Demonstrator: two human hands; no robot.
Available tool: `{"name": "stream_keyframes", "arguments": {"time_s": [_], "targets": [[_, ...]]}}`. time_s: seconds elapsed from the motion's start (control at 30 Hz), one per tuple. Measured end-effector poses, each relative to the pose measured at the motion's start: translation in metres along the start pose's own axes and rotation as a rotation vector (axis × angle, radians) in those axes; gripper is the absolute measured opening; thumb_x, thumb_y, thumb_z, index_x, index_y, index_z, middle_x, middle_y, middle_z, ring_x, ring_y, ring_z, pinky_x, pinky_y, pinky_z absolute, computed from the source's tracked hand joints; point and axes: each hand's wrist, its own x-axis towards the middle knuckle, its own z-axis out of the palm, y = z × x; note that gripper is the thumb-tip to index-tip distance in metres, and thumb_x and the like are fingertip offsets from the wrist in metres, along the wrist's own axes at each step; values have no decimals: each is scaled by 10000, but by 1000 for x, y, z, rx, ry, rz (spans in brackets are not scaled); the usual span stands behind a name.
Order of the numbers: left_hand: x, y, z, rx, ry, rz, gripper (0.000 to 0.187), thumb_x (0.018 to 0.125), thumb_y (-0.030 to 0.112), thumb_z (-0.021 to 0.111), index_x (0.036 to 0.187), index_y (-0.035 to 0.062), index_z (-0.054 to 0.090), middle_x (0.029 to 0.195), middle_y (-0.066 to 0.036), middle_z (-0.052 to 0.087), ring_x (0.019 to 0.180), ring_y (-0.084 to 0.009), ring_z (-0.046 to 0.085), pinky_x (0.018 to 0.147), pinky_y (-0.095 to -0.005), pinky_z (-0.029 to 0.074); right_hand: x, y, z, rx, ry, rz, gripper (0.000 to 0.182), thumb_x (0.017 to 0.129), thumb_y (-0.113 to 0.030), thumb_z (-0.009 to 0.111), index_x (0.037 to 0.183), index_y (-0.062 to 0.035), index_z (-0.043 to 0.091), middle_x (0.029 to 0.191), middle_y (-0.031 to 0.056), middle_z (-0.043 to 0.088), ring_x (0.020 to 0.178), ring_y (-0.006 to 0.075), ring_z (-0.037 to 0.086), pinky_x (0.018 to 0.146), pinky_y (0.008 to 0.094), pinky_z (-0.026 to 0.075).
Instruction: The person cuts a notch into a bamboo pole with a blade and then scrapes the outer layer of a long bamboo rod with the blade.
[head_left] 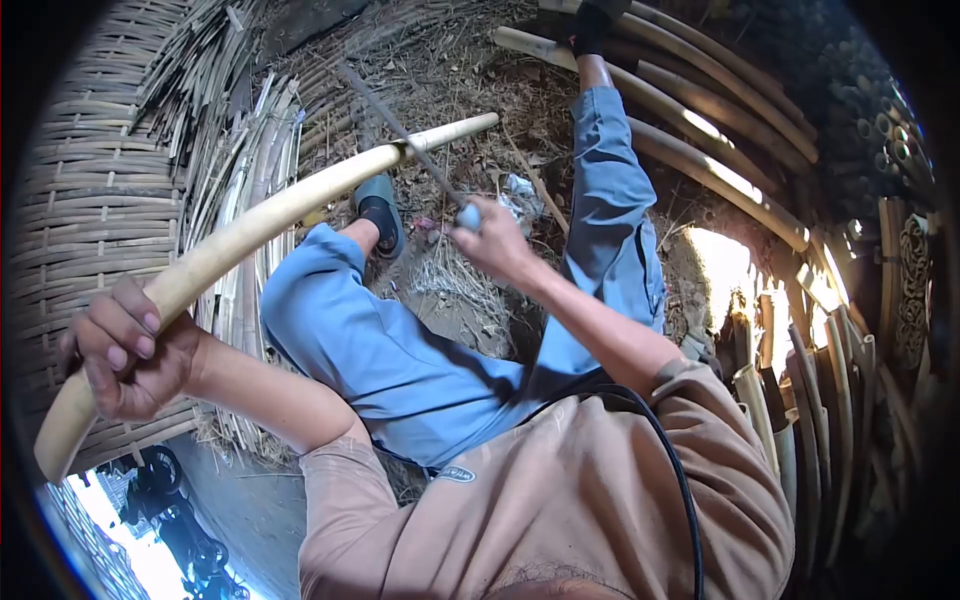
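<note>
At the left, my left hand [135, 350] is closed around the lower part of a pale bamboo pole [260, 225]. The pole slants up and away across the view, its far end lying past my raised knee. In my right hand [495, 240] is the pale blue handle of a long, narrow blade [433, 173], a knife or a saw; its edge is too fine to make out. The blade crosses the pole near its far end, where a dark notch shows. Part of the handle is hidden by my fingers.
A woven bamboo panel [80, 220] covers the left side, with split bamboo strips [245, 190] beside it. Several bamboo poles [720, 180] lie at upper right, and more pieces [810, 420] stand at right. My legs [400, 370] spread over littered ground.
</note>
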Motion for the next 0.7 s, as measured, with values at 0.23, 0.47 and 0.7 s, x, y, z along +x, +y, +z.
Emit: {"name": "stream_keyframes", "arguments": {"time_s": [0.23,0.47,0.7], "targets": [[9,-10,28,438,543,7,187,884,152,534,717,141,449,672,10,392,580,-124,402,622,-337,394,47,81,34,-49,224,7,297,786,-196,664,951,51,667,821,249,703,798,434,702,762,456,566],[5,-9,22,417,506,19,203,867,162,552,696,156,443,662,18,399,571,-122,418,612,-330,402,0,13,9,1,35,-98,195,759,-133,627,841,41,658,679,153,653,630,237,618,616,379,513],[11,-13,18,455,536,13,221,872,169,555,681,163,444,636,17,399,538,-105,410,568,-300,394,51,57,26,87,39,219,181,802,-149,615,685,-12,615,612,80,633,522,182,593,517,382,496]]}}
